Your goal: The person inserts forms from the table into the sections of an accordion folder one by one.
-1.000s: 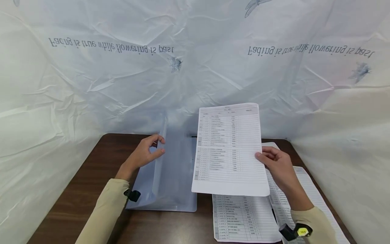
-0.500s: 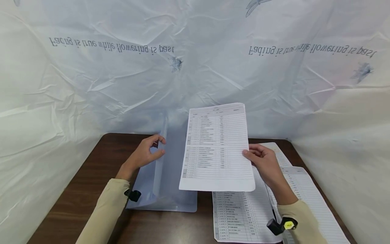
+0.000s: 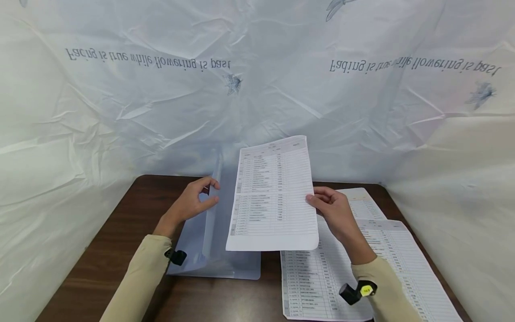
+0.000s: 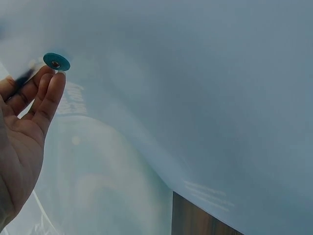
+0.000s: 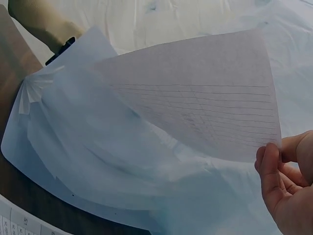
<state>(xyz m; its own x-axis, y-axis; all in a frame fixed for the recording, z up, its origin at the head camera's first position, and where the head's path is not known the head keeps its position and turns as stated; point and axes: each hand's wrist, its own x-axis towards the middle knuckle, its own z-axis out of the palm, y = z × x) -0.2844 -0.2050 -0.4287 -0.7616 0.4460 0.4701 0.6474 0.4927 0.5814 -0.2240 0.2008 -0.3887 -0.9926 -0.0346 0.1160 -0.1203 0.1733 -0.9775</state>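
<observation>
My right hand (image 3: pixel 335 210) pinches the right edge of a printed paper sheet (image 3: pixel 273 197) between thumb and fingers. The sheet is held up and tilted, its left part overlapping a translucent blue plastic document folder (image 3: pixel 247 267) in the head view. With curled fingers my left hand (image 3: pixel 191 201) holds the folder's raised flap (image 3: pixel 210 228). In the left wrist view a round teal button (image 4: pixel 56 61) shows on the plastic right at the fingertips. The right wrist view shows the sheet's lined underside above the folder, its corner gripped by the fingers.
Several printed sheets (image 3: pixel 322 286) lie overlapping on the right of the dark wooden table (image 3: pixel 116 250). White plastic sheeting (image 3: pixel 265 89) with printed words hangs behind the table and along both sides. A black wrist camera (image 3: pixel 175 256) sits on the left sleeve.
My right hand has moved left with the paper sheet, which now overlaps more of the folder and uncovers more of the sheets on the right. My left hand stays in place on the flap.
</observation>
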